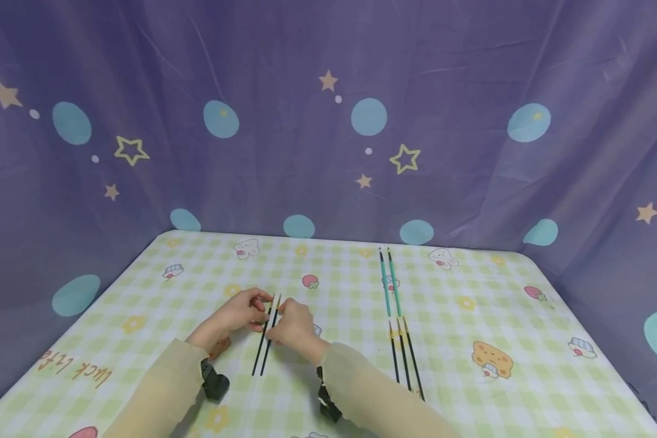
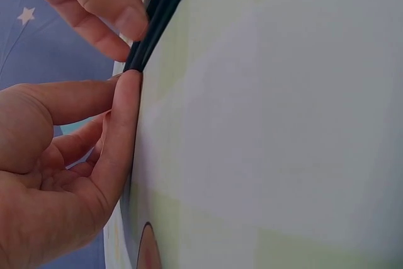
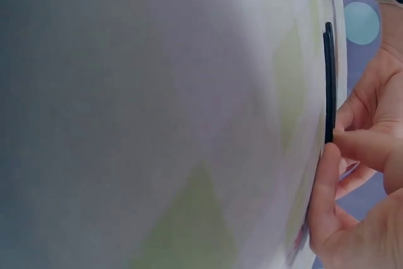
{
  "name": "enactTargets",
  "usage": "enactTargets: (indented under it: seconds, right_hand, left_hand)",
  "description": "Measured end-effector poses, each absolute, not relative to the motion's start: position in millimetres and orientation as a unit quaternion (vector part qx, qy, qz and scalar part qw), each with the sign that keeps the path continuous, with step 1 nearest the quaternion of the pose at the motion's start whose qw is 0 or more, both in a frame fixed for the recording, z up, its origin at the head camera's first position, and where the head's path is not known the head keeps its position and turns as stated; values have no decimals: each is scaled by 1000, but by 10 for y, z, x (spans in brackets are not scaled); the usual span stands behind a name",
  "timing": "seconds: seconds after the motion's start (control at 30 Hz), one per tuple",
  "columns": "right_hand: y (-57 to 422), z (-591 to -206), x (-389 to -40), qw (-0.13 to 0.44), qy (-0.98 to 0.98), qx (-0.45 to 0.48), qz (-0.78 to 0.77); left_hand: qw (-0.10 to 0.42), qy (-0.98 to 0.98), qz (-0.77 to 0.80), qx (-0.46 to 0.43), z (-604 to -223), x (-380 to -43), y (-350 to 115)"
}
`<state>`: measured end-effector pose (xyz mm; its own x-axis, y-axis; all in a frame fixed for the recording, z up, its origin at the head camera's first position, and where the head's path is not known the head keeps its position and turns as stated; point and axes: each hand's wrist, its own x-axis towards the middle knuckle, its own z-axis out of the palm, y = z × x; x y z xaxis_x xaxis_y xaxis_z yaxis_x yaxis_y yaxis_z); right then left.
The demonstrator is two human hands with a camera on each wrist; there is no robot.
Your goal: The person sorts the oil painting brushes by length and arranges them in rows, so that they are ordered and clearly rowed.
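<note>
Two thin black paintbrushes lie side by side on the checked tablecloth, the left paintbrush (image 1: 258, 356) close to the right paintbrush (image 1: 266, 356). Both have their bristle ends pointing away from me. My left hand (image 1: 245, 310) pinches the left one from its outer side, thumb and finger meeting at the dark handle (image 2: 165, 5) in the left wrist view. From the other side, my right hand (image 1: 297, 323) pinches the right one with thumb and finger. The right wrist view shows the black handles (image 3: 329, 83) nearly in line, with fingertips right against them.
To the right, two teal paintbrushes (image 1: 385, 289) lie parallel near the table's back. In front of them are three black paintbrushes (image 1: 406, 359) with gold collars. A purple curtain (image 1: 285, 121) hangs behind the patterned tablecloth (image 1: 350, 267).
</note>
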<state>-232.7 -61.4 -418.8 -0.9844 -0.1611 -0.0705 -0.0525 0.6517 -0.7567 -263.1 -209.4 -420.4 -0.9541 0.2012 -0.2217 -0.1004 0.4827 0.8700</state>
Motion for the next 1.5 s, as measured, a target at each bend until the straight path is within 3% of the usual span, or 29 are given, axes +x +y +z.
enactTargets:
  seconds: [0.3,1.03,1.5]
  right_hand:
    - [-599,-4113,-2315,77,921,-57,-377]
    - [-416,-4100,-2263,162,823,-63,-541]
    - [-225,-3986,-2153,170,787,-70,-589]
  left_hand:
    - [152,842,516,28,-4214,-2637,-2095]
    - [144,852,502,23,-4224,-2645,-2091]
    - [136,852,505,17,-4216,-2625,-2064]
